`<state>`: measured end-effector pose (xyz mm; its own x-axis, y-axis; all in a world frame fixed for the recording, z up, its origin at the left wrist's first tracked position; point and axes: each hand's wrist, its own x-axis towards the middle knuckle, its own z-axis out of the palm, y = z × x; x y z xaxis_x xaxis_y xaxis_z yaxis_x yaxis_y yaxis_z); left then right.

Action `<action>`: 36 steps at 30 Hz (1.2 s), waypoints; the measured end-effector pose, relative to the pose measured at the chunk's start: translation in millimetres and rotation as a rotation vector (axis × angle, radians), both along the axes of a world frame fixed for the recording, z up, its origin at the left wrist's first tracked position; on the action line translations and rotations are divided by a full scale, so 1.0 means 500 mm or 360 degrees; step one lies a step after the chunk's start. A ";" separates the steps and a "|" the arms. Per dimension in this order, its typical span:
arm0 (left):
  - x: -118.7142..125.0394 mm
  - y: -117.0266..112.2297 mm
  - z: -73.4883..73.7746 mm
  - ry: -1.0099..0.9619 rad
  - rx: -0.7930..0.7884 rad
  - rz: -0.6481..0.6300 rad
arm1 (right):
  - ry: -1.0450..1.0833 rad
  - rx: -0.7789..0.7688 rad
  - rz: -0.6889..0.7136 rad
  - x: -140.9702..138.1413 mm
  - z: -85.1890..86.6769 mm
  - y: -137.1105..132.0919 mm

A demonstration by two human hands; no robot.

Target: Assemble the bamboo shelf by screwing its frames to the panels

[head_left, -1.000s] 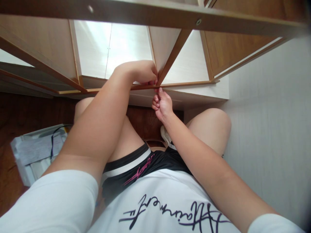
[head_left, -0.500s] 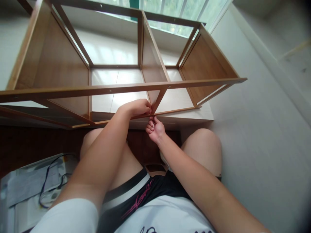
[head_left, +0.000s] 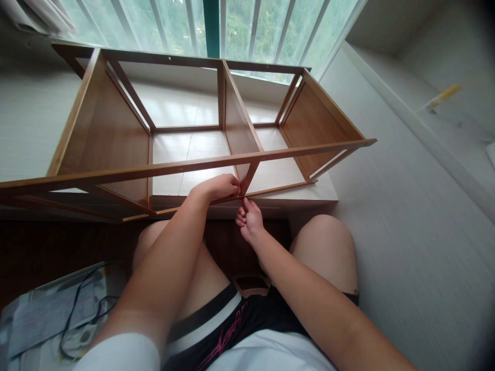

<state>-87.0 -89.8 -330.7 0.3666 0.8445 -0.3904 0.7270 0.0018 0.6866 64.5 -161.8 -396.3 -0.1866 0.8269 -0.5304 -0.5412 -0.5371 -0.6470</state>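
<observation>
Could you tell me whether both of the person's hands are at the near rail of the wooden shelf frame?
Yes, the left hand rests on the near rail and the right hand reaches it from below.

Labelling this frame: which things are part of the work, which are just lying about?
In the work:
- wooden shelf frame
- middle divider panel
- left hand and right hand, both at the divider's lower front joint

Lying about:
- papers
- black cable
- window

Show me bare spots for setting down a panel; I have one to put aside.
The pale floor right of the wooden shelf frame and right knee is bare. It is crowded where the left hand and right hand meet, and at the papers and cable lower left.
</observation>
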 end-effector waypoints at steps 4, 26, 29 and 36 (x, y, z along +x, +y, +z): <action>-0.002 0.005 -0.008 0.0024 -0.0050 -0.0037 | -0.0014 0.0007 0.0041 0.004 -0.004 -0.004; -0.002 -0.008 -0.020 -0.0021 -0.0036 -0.0070 | -0.1160 0.0723 -0.0009 0.034 -0.052 -0.004; -0.002 -0.028 -0.008 0.0094 0.0103 0.0038 | -0.1350 0.0822 0.0025 0.045 -0.053 -0.001; -0.007 -0.134 0.039 0.0199 0.0147 0.0451 | -0.1421 0.0884 0.0113 0.056 -0.054 0.002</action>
<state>-90.3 -156.8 -311.3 0.0656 0.9401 -0.3344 0.7851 0.1582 0.5988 92.4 -161.0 -423.3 0.0274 0.9984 -0.0494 0.2741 -0.0550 -0.9601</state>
